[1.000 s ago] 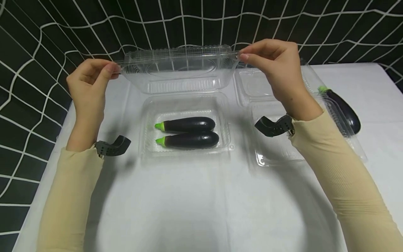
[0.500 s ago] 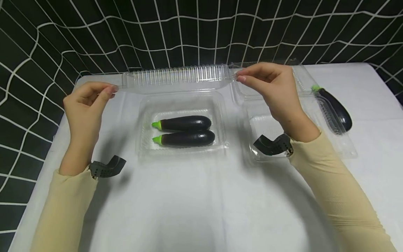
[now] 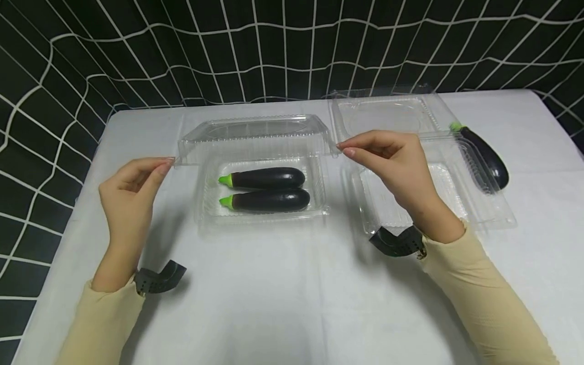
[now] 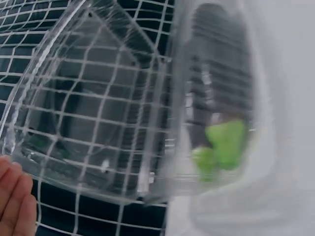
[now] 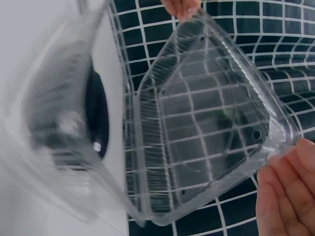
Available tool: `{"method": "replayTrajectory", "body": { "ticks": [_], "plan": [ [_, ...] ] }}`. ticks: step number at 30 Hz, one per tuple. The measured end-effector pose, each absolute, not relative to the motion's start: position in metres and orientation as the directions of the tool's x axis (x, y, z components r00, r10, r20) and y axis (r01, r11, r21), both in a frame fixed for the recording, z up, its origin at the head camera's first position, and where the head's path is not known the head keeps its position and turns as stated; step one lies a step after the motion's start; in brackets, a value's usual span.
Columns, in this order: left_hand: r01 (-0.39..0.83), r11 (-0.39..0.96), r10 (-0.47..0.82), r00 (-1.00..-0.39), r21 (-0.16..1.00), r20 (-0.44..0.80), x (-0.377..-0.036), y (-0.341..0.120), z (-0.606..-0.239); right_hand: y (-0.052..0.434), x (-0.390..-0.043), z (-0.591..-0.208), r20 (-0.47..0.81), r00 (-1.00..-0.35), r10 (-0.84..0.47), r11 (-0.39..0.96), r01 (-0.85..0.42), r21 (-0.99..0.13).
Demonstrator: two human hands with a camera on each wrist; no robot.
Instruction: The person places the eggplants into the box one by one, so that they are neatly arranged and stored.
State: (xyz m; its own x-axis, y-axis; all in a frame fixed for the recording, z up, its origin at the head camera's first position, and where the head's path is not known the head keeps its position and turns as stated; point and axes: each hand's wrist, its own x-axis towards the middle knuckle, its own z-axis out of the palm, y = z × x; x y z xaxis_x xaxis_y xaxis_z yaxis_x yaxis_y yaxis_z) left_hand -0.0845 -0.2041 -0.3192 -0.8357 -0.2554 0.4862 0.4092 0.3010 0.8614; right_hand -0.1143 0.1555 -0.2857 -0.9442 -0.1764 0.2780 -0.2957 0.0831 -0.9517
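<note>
A clear plastic clamshell container stands on the white table, its base (image 3: 262,219) toward me. Two dark eggplants, upper (image 3: 269,178) and lower (image 3: 271,200), lie side by side in the base, green stems to the left. The hinged lid (image 3: 255,132) is tilted over the back of the base. My left hand (image 3: 132,190) pinches the lid's front left corner between thumb and fingers. At the front right corner, my right hand (image 3: 394,172) pinches it the same way. In the right wrist view the raised lid (image 5: 197,123) shows between both hands.
To the right is a second clear clamshell container (image 3: 397,215) with its lid (image 3: 383,111) laid back; my right hand partly covers it. A third eggplant (image 3: 485,159) lies at its right side. White-corded netting (image 3: 274,45) over black backing rises behind the table (image 3: 255,304).
Both hands have come down and toward me, swinging the lid from upright behind the base to partly over it. The eggplants stay in place in the base.
</note>
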Motion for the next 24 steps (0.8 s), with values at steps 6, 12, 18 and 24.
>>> {"method": "replayTrajectory", "body": {
  "ticks": [6, 12, 18, 24],
  "plan": [
    [0.456, 0.242, -0.269, -0.816, 0.856, 0.511, -0.07, -0.199, -0.338, 0.156, -0.099, -0.298, 0.228, -0.958, -0.176, 0.164, -0.257, -0.952],
    [0.462, 0.145, -0.289, -0.826, 0.875, 0.484, -0.061, -0.197, -0.349, 0.157, -0.091, -0.309, 0.175, -0.96, -0.22, 0.219, -0.223, -0.95],
    [0.442, 0.177, -0.278, -0.834, 0.879, 0.476, -0.051, -0.198, -0.364, 0.156, -0.088, -0.32, 0.183, -0.95, -0.252, 0.296, -0.256, -0.92],
    [0.415, 0.27, -0.239, -0.845, 0.869, 0.478, -0.046, -0.197, -0.372, 0.159, -0.087, -0.331, 0.164, -0.954, -0.251, 0.381, -0.254, -0.889]
  ]
}}
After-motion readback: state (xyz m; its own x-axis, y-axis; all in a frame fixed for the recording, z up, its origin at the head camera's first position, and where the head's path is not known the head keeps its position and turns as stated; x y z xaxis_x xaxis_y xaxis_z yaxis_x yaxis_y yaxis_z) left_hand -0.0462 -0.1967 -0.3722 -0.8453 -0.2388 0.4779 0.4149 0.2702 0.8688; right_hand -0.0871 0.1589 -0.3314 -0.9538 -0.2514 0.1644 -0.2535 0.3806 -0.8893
